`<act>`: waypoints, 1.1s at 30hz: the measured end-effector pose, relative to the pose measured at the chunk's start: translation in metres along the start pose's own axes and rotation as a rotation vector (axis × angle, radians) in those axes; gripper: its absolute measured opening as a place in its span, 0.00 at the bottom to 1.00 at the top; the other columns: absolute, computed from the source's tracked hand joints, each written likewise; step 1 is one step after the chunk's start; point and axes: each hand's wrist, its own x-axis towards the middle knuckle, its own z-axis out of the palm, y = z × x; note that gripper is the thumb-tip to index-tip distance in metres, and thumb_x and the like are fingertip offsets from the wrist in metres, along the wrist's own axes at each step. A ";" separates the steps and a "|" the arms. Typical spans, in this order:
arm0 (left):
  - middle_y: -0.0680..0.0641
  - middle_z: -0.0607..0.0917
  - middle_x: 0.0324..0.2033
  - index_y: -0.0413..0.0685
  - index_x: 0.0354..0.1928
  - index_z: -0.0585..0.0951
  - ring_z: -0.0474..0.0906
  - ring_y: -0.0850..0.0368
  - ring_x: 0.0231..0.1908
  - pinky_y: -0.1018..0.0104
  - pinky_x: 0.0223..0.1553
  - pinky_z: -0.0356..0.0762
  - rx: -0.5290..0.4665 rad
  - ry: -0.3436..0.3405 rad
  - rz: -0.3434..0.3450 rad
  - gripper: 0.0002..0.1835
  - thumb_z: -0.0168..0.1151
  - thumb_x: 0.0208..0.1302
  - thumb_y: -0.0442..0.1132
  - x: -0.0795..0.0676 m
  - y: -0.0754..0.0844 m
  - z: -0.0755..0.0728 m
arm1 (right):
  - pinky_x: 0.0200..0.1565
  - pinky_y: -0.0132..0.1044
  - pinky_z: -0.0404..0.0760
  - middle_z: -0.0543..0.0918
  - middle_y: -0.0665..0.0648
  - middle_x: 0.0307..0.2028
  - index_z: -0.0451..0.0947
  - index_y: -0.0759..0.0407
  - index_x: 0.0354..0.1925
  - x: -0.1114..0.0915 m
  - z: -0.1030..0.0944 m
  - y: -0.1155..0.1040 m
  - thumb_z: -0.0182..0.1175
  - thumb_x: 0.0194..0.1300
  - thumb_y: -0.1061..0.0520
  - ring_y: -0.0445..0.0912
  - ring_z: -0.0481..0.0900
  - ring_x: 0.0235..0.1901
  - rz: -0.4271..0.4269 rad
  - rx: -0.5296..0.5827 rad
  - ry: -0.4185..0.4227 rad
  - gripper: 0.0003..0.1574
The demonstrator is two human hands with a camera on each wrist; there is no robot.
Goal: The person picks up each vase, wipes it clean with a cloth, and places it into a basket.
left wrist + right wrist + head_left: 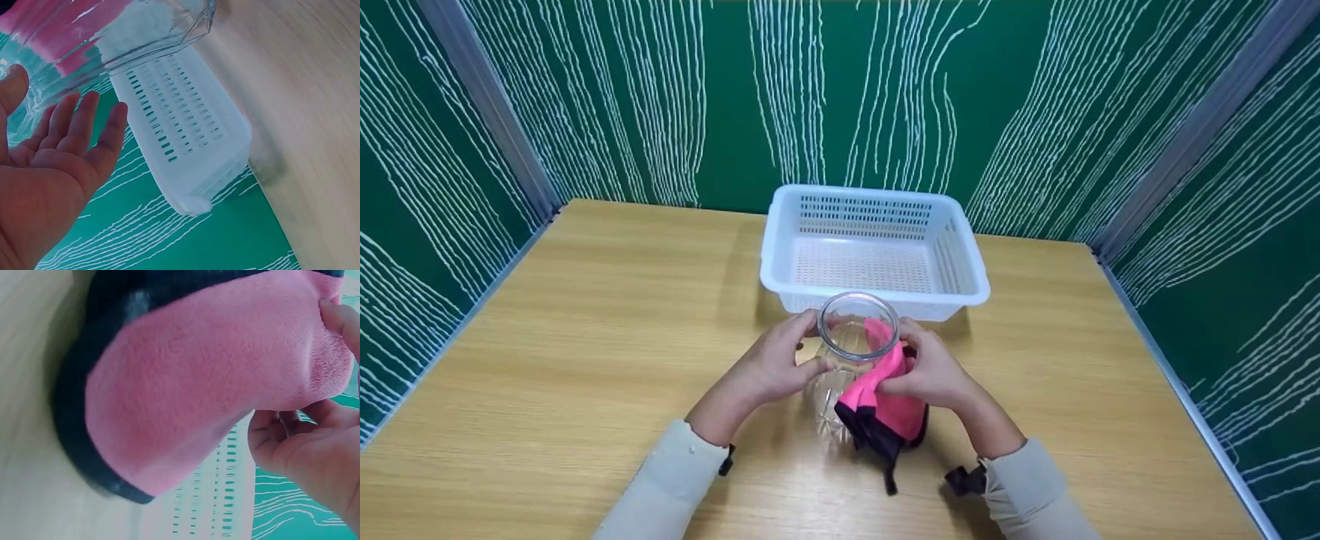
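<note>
A clear glass vase (830, 394) with a thick round rim stands in front of me, its cut sides catching the light. My left hand (771, 365) holds it near the rim, thumb on the near side and fingers at the far left. On the other side, my right hand (936, 373) pinches a pink cloth (898, 411) with black edging. Part of this cloth lies against the vase's right side, and its lower end hangs down in folds with a black loop. The right wrist view shows the fuzzy pink face of the cloth (191, 388) spread wide.
Right behind the vase, a white plastic basket (877, 292) with slotted walls sits on the wooden table (622, 337). Green panels (727, 112) with wavy white lines enclose the table at the back and both sides, joined by metal posts (487, 97).
</note>
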 end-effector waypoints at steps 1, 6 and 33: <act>0.50 0.78 0.59 0.53 0.60 0.72 0.74 0.53 0.61 0.51 0.63 0.73 0.000 0.000 0.006 0.25 0.66 0.61 0.41 0.000 0.000 0.000 | 0.42 0.32 0.82 0.78 0.61 0.46 0.79 0.64 0.49 0.000 0.000 -0.002 0.74 0.39 0.67 0.47 0.76 0.43 -0.008 0.005 0.017 0.34; 0.46 0.79 0.59 0.52 0.65 0.70 0.74 0.50 0.60 0.50 0.59 0.76 -0.003 -0.013 0.050 0.27 0.62 0.63 0.39 -0.002 -0.002 0.003 | 0.47 0.32 0.78 0.82 0.61 0.43 0.80 0.64 0.47 0.002 -0.002 -0.008 0.72 0.39 0.67 0.47 0.75 0.45 -0.051 0.046 0.069 0.30; 0.56 0.75 0.63 0.64 0.66 0.70 0.71 0.49 0.63 0.50 0.65 0.71 -0.051 -0.072 -0.067 0.36 0.72 0.54 0.46 0.001 -0.001 0.008 | 0.53 0.31 0.79 0.81 0.61 0.51 0.76 0.62 0.57 0.004 -0.010 -0.012 0.71 0.42 0.69 0.47 0.77 0.50 -0.091 0.136 0.023 0.39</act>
